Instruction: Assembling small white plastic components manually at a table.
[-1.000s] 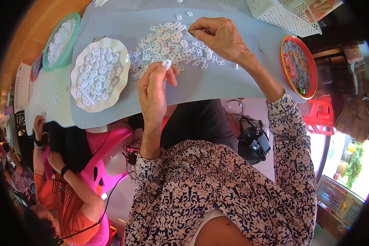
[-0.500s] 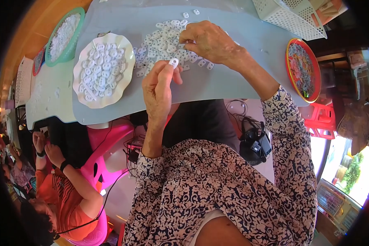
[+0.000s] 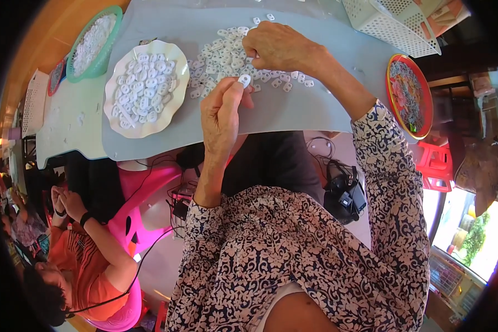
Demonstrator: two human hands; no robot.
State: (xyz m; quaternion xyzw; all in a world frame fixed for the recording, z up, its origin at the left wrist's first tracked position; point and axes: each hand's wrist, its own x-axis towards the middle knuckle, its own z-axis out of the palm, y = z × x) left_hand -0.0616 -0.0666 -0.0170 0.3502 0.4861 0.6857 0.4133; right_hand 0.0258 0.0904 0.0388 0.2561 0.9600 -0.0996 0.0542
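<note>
White ring [image 3: 244, 81] stays pinched in left hand [image 3: 221, 113]; right hand [image 3: 279, 47] (fingers curled) now reaches into pile [image 3: 224, 55].

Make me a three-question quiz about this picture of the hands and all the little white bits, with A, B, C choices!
1. Where does the white plate lie?
A. left of the pile
B. right of the pile
C. on the floor

2. What colour is the basket at the far left?
A. red
B. green
C. black

3. What is the left hand doing?
A. lying flat
B. pinching a white piece
C. holding a cup

Answers:
1 A, the plate sits on the grey mat, left of the pile.
2 B, its rim is green.
3 B, a white piece shows at its fingertips, while the right hand rests on the pile.
</note>
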